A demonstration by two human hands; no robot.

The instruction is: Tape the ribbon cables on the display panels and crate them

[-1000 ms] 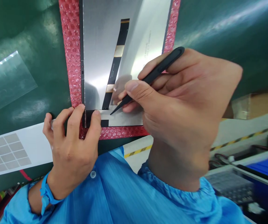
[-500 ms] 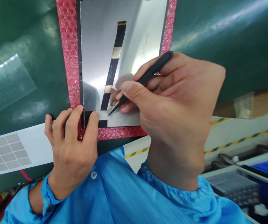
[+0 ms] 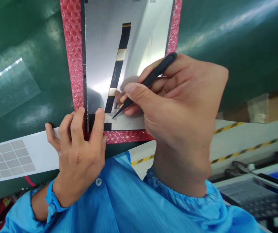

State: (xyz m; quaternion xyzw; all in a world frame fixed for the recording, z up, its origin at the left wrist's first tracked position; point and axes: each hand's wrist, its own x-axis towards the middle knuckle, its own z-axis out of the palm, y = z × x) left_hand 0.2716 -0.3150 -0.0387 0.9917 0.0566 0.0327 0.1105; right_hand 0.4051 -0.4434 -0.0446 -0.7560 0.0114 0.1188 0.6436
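The silver rectangular panel (image 3: 101, 42) looks like metal, smooth and brushed, with bright reflections on its surface. On it, the long black ribbon strip (image 3: 117, 72) seems to be thin plastic film, rather matt, with shiny gold-coloured bands. The slim black pointed tool (image 3: 159, 68) has a matt finish, probably of plastic. The pink bubble wrap (image 3: 71, 48) is bumpy plastic, glossy on each bubble. The green flat desk (image 3: 240, 64) is smooth and quite shiny. The clear flat bag (image 3: 14, 89) is glossy plastic; the blue buttoned garment (image 3: 126, 197) is soft, wrinkled cloth.
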